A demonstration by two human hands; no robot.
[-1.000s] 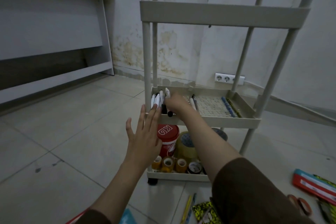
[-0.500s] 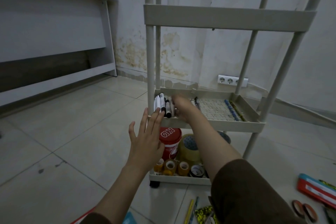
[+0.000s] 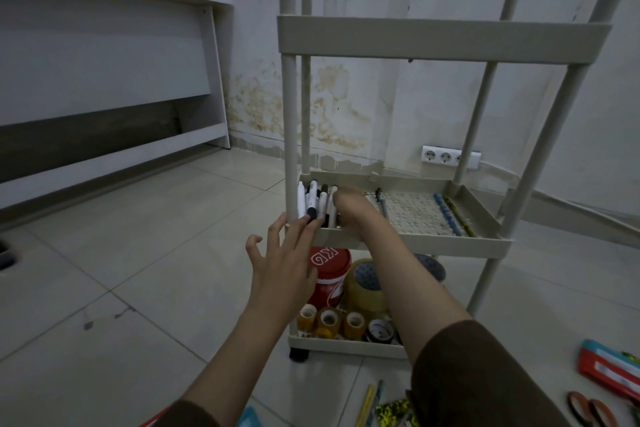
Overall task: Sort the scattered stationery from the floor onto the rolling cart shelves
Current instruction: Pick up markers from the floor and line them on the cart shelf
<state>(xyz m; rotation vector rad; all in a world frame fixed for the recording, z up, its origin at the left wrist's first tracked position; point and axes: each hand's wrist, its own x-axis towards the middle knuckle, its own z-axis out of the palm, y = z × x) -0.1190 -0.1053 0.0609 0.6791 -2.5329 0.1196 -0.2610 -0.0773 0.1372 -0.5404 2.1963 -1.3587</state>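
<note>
A: Markers [image 3: 317, 203] stand bunched at the left end of the cart's middle shelf [image 3: 408, 242], against the left front post. Right hand [image 3: 349, 206] is over the shelf just beside them; blurred, so I cannot tell whether its grip is clenched, released, or on a marker.

B: Left hand [image 3: 282, 260]?

A: Grip released, fingers spread, tips at the shelf's front edge by the nearest marker. Holds nothing.

B: Step in hand?

A: Judged: settling the markers on the middle shelf. Two pens [image 3: 450, 215] lie along its right edge. Bottom shelf carries tape rolls [image 3: 341, 321] and a red tub [image 3: 329, 274].

B: Left to do?

A: Plenty. On the floor near the cart's front: pencils [image 3: 369, 404], scissors [image 3: 585, 411], a red packet [image 3: 609, 366].

B: Next move calls for?

A: Likely clearing the shelf without toppling the markers, then reaching down to the floor items and choosing a shelf by kind.
</note>
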